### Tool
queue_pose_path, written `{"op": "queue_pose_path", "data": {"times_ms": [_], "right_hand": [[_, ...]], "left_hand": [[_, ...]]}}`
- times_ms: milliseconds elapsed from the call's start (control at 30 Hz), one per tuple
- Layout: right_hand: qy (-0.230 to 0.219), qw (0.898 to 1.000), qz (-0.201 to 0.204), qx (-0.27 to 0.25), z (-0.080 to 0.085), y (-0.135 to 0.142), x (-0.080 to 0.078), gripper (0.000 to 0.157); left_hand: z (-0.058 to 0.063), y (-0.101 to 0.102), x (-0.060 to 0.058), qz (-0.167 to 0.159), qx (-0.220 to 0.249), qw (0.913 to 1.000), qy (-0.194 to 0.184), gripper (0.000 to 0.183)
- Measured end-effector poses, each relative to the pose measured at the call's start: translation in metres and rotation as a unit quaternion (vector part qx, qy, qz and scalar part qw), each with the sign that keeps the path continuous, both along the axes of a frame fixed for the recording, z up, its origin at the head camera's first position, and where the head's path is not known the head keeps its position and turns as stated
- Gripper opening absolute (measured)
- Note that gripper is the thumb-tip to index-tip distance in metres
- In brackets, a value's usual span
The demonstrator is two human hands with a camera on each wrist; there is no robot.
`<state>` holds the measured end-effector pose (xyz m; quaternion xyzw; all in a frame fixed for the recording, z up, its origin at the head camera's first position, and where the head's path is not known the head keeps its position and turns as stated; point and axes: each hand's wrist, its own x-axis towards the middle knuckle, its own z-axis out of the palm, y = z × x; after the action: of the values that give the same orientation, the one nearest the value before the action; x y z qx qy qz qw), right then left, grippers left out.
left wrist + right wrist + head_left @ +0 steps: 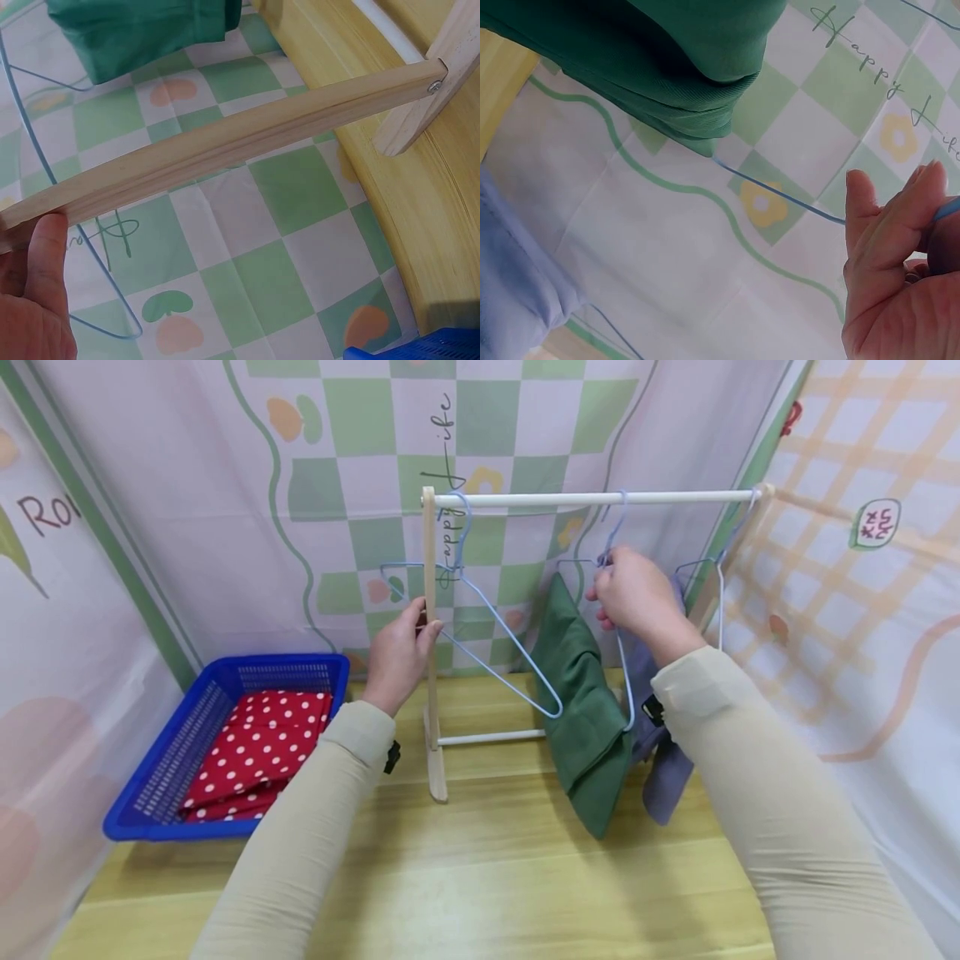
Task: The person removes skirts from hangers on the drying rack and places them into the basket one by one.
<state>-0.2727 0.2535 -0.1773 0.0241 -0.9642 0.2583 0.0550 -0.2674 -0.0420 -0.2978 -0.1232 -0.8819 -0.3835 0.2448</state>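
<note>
My left hand [401, 656] grips the near wooden post [430, 568] of a small clothes rack, its fingertips at the post in the left wrist view. With my right hand [637, 597] I pinch the neck of a blue wire hanger [625, 672], whose hook is over the rack's white rod [540, 500]. A folded dark green cloth [577, 693] hangs on this hanger. In the right wrist view the hanger's blue wire [780, 189] runs from the green cloth to my fingers. A bare blue hanger [502, 622] hangs near the left post.
At the right end of the rod, another hanger [722, 602] bears a grey-blue garment [667, 781], partly hidden by my right arm. A blue basket [150, 760] on the wooden table [480, 877] holds a folded red cloth [262, 747] with white dots. Printed curtains stand behind and at both sides.
</note>
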Motion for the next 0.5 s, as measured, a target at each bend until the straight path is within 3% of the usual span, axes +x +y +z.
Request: {"op": "queue_pose_path", "data": {"times_ms": [500], "right_hand": [[0.005, 1.000, 0.017, -0.009, 0.000, -0.012, 0.005, 0.042]], "left_hand": [[-0.002, 0.000, -0.002, -0.002, 0.005, 1.0000, 0.001, 0.036]]}}
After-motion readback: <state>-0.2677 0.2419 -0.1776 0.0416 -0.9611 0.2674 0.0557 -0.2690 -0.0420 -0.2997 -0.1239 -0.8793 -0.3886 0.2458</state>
